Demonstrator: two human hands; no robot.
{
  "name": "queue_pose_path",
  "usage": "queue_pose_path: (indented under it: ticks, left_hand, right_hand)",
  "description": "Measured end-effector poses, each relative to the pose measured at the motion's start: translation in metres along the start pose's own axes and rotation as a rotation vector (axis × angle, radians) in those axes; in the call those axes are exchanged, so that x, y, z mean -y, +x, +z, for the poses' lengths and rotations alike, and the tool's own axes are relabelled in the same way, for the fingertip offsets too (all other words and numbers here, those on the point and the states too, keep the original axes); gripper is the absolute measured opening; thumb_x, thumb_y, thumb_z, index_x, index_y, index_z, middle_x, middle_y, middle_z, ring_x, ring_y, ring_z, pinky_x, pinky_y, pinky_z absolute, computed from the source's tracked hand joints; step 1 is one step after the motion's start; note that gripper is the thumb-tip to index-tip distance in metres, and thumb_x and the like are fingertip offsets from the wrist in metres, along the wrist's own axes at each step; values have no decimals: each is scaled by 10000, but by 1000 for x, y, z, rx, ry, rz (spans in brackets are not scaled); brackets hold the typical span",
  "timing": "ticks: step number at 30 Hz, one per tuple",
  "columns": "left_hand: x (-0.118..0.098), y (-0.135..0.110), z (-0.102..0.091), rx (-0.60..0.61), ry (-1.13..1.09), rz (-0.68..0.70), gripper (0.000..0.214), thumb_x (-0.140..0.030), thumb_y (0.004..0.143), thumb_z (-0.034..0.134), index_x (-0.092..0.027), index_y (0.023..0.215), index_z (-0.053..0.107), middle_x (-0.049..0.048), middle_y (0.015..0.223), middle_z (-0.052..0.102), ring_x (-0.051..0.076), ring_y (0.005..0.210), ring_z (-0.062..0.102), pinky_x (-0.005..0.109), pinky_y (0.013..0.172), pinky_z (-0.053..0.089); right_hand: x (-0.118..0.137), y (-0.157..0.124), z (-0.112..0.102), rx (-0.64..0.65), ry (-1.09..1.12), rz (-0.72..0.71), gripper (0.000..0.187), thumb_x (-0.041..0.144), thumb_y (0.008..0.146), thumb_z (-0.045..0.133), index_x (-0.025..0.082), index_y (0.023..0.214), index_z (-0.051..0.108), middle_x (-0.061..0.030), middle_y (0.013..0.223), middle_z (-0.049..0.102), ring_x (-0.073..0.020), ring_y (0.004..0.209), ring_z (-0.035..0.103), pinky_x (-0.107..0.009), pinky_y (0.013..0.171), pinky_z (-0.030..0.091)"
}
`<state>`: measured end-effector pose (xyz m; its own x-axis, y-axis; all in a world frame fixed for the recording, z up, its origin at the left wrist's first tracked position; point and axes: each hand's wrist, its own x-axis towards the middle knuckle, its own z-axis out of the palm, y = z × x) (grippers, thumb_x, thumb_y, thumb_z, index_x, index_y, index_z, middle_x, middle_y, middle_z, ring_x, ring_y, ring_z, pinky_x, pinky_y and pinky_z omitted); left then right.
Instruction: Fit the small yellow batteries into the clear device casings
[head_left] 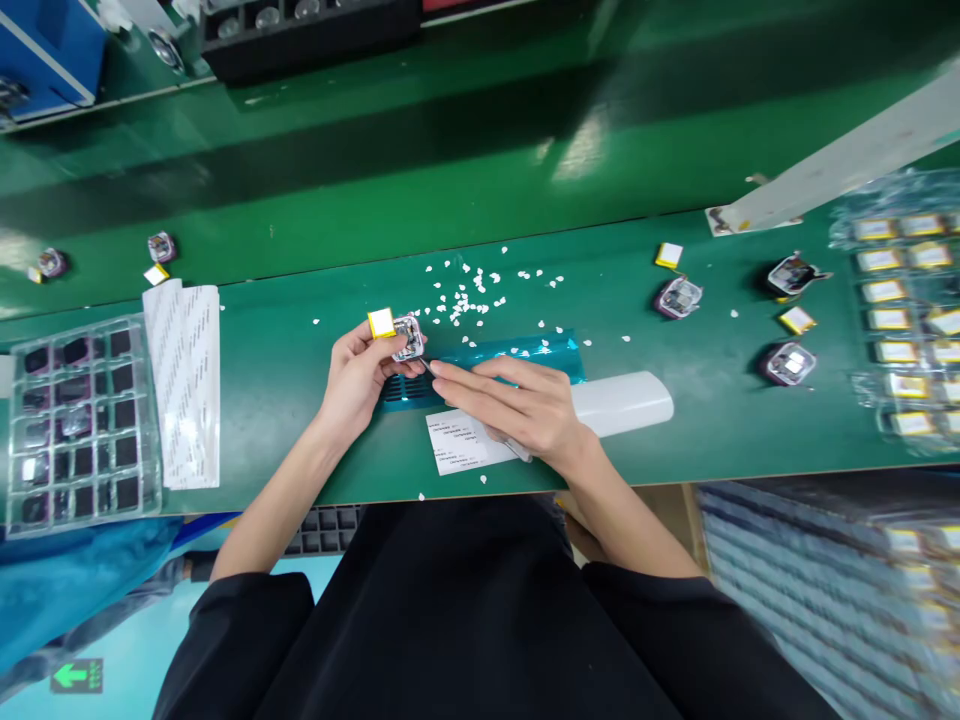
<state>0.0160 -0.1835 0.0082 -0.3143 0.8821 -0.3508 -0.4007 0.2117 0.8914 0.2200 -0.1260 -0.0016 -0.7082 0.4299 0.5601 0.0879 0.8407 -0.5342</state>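
My left hand (355,384) grips a small, rounded-square open device case (409,338) with circuitry inside. A yellow-edged white battery pouch (381,322) sticks up beside the case, above my left thumb. My right hand (525,405) is closed on a thin dark tool, apparently tweezers (427,366), with its tip at the lower edge of the case. Most of the tool is hidden by my fingers. Under my hands lie a blue translucent film strip (555,352) and a white printed sheet (454,445) with a curled glossy end.
Small white pieces (465,303) are scattered beyond my hands. Further open cases (679,297) with batteries (669,255) lie right. A clear tray of batteries (889,320) sits far right, near a white post (840,150). Left are printed strips (191,390) and a compartment tray (154,440).
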Motion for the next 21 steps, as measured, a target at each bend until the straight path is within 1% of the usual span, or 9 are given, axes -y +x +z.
queue_pose_path:
  ticks: [1,3,7,12,15,18,21]
  left_hand:
    - [0,-1,0,0,6,4,132,-207,732,741,-141,837,699,31,758,757,105,521,638,253,564,563]
    - [1,-3,2,0,15,2,135,-212,723,750,-145,831,703,21,728,752,113,523,648,253,554,565]
    - [3,-6,4,-8,26,-6,111,-206,727,746,-150,813,704,17,706,748,119,529,655,255,553,572]
    - [6,-6,2,-9,4,15,94,-180,718,766,-154,786,707,-9,661,725,100,498,640,230,530,567]
    - [6,-7,2,-17,34,44,84,-182,724,765,-163,767,696,-18,654,716,96,502,647,218,528,572]
    - [6,-8,3,-41,69,72,121,-205,723,777,-171,731,661,-16,669,722,97,507,655,215,527,584]
    - [6,-10,4,-69,97,96,187,-233,711,799,-178,706,620,-13,688,726,98,503,656,218,516,598]
  right_hand:
    - [0,0,0,22,6,26,324,212,1014,597,413,1227,733,87,1243,743,-169,863,729,-346,765,643]
    - [1,1,1,57,-19,31,329,196,1011,592,408,1215,739,91,1243,741,-169,852,723,-344,742,638]
    - [2,3,-1,100,-145,-43,338,164,1016,564,375,1211,743,91,1254,732,-168,830,714,-328,639,601]
    - [4,3,-3,39,-308,-214,296,138,1000,603,336,1152,762,83,1267,730,-149,814,706,-296,609,579]
    - [6,4,-3,8,-397,-278,252,108,978,635,272,1120,763,52,1247,748,-140,797,696,-282,614,579]
    - [8,5,-3,-11,-416,-316,225,88,955,661,207,1123,754,3,1240,756,-148,794,692,-288,618,591]
    - [8,5,-1,-23,-403,-310,263,86,954,659,226,1160,744,5,1241,757,-148,790,694,-292,644,609]
